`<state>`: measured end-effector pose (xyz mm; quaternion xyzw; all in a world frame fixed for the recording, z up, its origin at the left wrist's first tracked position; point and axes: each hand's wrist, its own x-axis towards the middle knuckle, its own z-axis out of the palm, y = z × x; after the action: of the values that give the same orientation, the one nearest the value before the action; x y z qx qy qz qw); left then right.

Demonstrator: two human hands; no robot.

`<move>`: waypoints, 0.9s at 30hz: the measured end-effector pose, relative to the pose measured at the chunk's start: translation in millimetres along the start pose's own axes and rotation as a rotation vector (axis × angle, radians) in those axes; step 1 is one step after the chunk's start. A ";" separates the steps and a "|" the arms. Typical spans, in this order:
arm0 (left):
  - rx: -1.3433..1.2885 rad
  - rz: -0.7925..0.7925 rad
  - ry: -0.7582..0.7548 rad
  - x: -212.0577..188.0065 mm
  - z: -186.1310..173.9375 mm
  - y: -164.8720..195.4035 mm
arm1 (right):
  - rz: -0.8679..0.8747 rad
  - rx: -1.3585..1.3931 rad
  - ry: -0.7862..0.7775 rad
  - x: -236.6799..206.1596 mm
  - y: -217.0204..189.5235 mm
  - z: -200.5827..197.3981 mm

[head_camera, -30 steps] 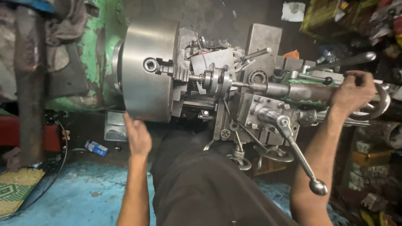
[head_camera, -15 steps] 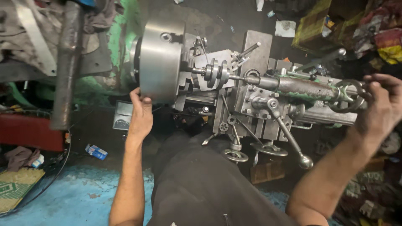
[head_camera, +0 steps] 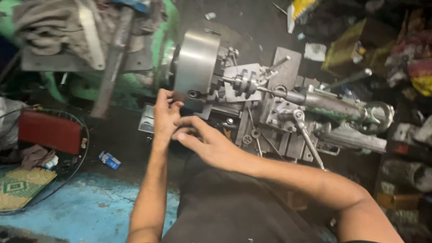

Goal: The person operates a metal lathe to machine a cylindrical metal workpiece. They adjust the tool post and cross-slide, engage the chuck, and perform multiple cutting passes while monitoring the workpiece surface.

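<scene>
The left hand is up against the near edge of the big round shiny grey metal chuck on the lathe. Its fingers are bent and close together, tips touching the smooth chuck rim. I cannot tell if they pinch anything.

The right hand sits just beside the left one, touching it. Its fingers are stretched out and a little apart, pointing at the left hand's palm. It holds nothing that shows.

Past the fingertips, on the far side of the chuck, a small ridged metal part sticks out on a thin rod. Farther out lies a long dull grey metal tube with green paint, ending in a round metal ring handle.

Below the left wrist, well apart, a small blue box lies on the rough blue floor. Farther off is a flat red box.
</scene>
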<state>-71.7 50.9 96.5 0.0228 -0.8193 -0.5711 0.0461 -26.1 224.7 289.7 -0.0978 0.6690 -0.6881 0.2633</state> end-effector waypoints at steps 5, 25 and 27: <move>-0.314 0.308 -0.040 -20.2 5.5 -34.8 | 0.034 0.051 0.056 87.1 71.4 31.7; 0.707 0.163 0.440 101.1 -140.9 67.0 | 0.193 0.501 0.097 143.1 -51.7 12.4; 0.639 0.082 0.343 108.8 -141.8 60.5 | 0.095 0.496 -0.048 109.2 -65.8 -21.4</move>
<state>-164.6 -70.3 207.3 0.0986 -0.9370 -0.2718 0.1963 -143.7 187.2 328.1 -0.0154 0.4773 -0.8155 0.3270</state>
